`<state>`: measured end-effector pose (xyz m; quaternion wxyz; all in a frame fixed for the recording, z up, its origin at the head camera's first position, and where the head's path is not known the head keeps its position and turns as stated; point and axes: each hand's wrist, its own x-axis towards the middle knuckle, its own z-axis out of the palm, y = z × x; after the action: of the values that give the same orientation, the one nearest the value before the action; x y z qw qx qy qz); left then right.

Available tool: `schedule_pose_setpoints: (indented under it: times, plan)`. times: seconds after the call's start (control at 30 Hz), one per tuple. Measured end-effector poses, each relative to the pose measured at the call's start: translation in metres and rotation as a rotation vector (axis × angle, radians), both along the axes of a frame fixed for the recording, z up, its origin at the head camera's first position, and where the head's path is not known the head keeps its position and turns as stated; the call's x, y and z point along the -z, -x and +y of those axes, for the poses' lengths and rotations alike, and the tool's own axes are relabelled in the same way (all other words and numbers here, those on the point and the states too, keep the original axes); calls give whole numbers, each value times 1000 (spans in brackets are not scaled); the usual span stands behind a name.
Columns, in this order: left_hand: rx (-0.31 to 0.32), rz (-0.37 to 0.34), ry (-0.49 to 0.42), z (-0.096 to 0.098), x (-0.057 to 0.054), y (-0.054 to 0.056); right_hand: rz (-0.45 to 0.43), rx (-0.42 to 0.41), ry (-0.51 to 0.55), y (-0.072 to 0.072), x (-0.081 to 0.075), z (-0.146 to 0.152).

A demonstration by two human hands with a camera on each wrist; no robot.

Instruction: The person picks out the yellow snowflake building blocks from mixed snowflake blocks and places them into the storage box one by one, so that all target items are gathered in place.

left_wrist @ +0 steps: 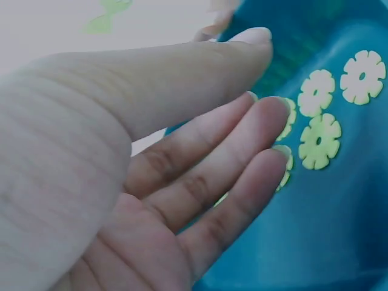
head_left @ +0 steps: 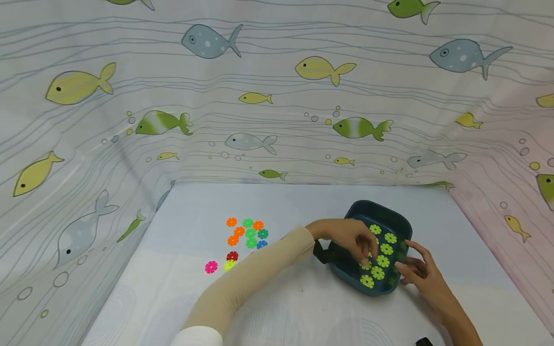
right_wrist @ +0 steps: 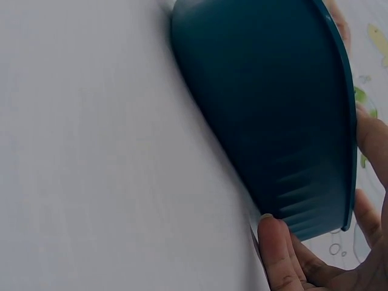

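Observation:
A dark teal plastic bin [head_left: 376, 209] stands on the white table's right side, with several yellow-green notched snowflake discs [head_left: 378, 273] lying inside. My left hand [head_left: 352, 236] reaches over its left wall, fingertips down among the discs. In the left wrist view the thumb [left_wrist: 200, 73] stands apart from the loosely bent fingers [left_wrist: 236, 151], and no disc shows between them; the index finger is mostly hidden. My right hand [head_left: 421, 274] grips the bin's right side, thumb at the rim. In the right wrist view, fingertips [right_wrist: 276, 242] lie against the bin's lower wall [right_wrist: 260, 109].
Left of the left sleeve [head_left: 255, 283], loose discs lie on the table: orange [head_left: 239, 231], green [head_left: 250, 233], blue [head_left: 261, 244], red [head_left: 232, 256] and pink [head_left: 211, 267]. A small black object [head_left: 424, 341] is at the front edge. Fish-print sheeting [head_left: 277, 120] surrounds the table.

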<state>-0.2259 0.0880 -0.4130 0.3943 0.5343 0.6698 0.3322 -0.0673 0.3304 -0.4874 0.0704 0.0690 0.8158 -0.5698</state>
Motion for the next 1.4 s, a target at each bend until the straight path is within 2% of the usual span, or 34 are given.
schedule_pose_setpoints:
  times: [0.17,0.37,0.63,1.0,1.4]
  plan:
    - [-54,-50,-62,-15,-5,5,-3,-1,2,-1,0,0]
    - [-125,-38,-91,-39,-6,10,3,-6,-1,-1,-2,2]
    - [-187,-45,-124,-76,-3,15,-6,-12,-5,-2,-3,1]
    - [-269,-31,-84,-122,5,10,-2,-7,-1,-5,1,2]
    - [-339,-53,-64,-172,21,4,4,-14,-8,-2,-2,0]
